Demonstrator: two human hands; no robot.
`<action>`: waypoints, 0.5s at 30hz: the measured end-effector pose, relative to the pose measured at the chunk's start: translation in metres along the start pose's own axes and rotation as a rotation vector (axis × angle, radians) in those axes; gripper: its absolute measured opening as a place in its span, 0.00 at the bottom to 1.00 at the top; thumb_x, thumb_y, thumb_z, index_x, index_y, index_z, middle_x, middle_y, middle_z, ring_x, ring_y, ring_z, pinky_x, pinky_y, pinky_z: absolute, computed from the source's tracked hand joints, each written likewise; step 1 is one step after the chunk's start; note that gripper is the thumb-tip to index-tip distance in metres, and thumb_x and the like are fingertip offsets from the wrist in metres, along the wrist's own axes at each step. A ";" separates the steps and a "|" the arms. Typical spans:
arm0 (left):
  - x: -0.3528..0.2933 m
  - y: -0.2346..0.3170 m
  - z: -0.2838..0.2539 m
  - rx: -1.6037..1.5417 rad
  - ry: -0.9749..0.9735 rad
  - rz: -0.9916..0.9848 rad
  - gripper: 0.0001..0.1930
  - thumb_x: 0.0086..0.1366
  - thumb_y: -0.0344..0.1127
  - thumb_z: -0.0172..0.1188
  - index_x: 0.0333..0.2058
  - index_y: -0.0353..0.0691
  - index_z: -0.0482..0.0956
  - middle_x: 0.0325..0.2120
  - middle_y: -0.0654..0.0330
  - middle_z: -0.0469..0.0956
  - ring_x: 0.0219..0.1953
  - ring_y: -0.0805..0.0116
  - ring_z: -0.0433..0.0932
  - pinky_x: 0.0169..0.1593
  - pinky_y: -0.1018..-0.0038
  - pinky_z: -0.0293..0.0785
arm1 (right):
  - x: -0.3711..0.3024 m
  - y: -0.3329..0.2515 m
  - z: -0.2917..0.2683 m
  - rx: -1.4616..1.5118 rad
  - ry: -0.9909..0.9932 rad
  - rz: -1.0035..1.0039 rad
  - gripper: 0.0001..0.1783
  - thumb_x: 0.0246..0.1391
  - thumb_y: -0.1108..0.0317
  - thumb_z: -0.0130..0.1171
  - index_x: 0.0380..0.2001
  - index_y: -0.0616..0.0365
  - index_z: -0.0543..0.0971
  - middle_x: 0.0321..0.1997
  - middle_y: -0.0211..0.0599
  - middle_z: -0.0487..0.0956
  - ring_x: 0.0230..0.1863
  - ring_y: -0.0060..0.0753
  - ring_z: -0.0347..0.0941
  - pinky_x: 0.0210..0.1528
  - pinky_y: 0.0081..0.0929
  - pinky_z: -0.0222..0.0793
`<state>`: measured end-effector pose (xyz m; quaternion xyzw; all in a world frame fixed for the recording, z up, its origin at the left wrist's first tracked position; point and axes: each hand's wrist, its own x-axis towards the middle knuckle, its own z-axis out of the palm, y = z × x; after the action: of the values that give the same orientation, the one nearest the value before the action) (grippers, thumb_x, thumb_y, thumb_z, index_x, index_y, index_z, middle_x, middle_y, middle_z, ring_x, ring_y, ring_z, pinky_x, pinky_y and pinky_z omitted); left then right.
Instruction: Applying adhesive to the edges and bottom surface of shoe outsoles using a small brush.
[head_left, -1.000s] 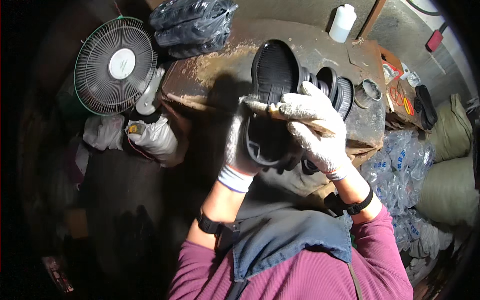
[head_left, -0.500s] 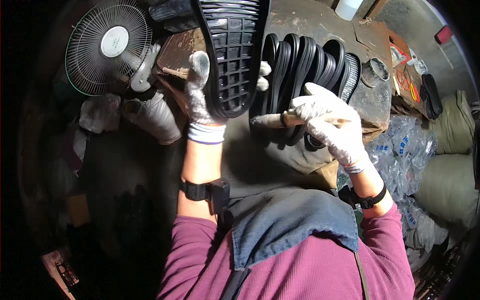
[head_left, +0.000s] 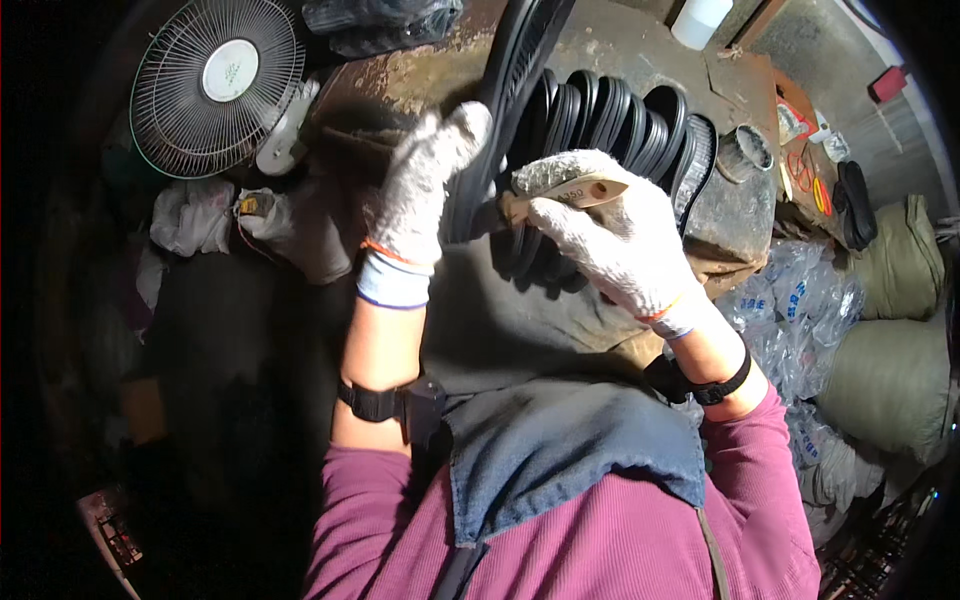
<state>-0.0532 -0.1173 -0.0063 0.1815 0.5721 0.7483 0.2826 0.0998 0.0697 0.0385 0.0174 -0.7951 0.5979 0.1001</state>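
Observation:
In my gloved left hand is a black shoe sole, turned edge-on and tilted, its top running out of view. The thumb lies along the near side; the other fingers are mostly hidden behind it. My gloved right hand grips a paintbrush by its pale, flat wooden handle, close against the sole's lower part. The bristles are hidden from me. Beyond that hand, several black soles stand packed on edge in a row on the worn bench.
A metal tin stands right of the row. A white plastic bottle is at the back. Scissors lie on a side surface. A fan stands at left; clear plastic bags and a stuffed sack are at right.
The sole has turned from showing its gridded face to edge-on, its top leaning right. My right hand has brought the paintbrush left and up to it, turning the handle.

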 end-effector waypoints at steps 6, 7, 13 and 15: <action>-0.013 0.014 0.049 1.359 0.030 0.096 0.18 0.80 0.30 0.49 0.64 0.31 0.73 0.56 0.50 0.81 0.60 0.65 0.79 0.68 0.69 0.73 | 0.018 0.005 -0.026 -0.255 0.305 -0.149 0.12 0.63 0.60 0.66 0.44 0.55 0.86 0.39 0.37 0.88 0.40 0.37 0.87 0.46 0.27 0.80; -0.030 -0.001 0.035 0.841 -0.042 0.507 0.19 0.81 0.31 0.46 0.65 0.30 0.71 0.54 0.50 0.81 0.59 0.67 0.80 0.65 0.71 0.75 | 0.019 0.006 -0.033 -0.287 0.320 -0.143 0.12 0.63 0.60 0.66 0.45 0.54 0.86 0.39 0.37 0.88 0.41 0.37 0.87 0.46 0.28 0.80; -0.052 -0.022 0.023 0.394 -0.032 0.037 0.09 0.75 0.33 0.58 0.49 0.41 0.81 0.40 0.56 0.83 0.41 0.64 0.83 0.48 0.70 0.81 | 0.027 0.018 -0.072 -0.977 0.451 -0.369 0.14 0.65 0.63 0.65 0.50 0.57 0.85 0.45 0.42 0.86 0.46 0.34 0.82 0.50 0.32 0.77; -0.074 -0.022 0.029 1.123 -0.034 0.903 0.09 0.70 0.35 0.62 0.47 0.46 0.81 0.38 0.53 0.81 0.38 0.59 0.83 0.40 0.65 0.81 | 0.019 0.019 -0.080 -0.850 0.491 -0.233 0.16 0.67 0.67 0.61 0.55 0.60 0.84 0.51 0.41 0.86 0.51 0.32 0.82 0.58 0.30 0.75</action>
<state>0.0259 -0.1378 -0.0154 0.5299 0.7351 0.3819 -0.1815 0.0898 0.1527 0.0455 -0.0773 -0.9141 0.1926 0.3485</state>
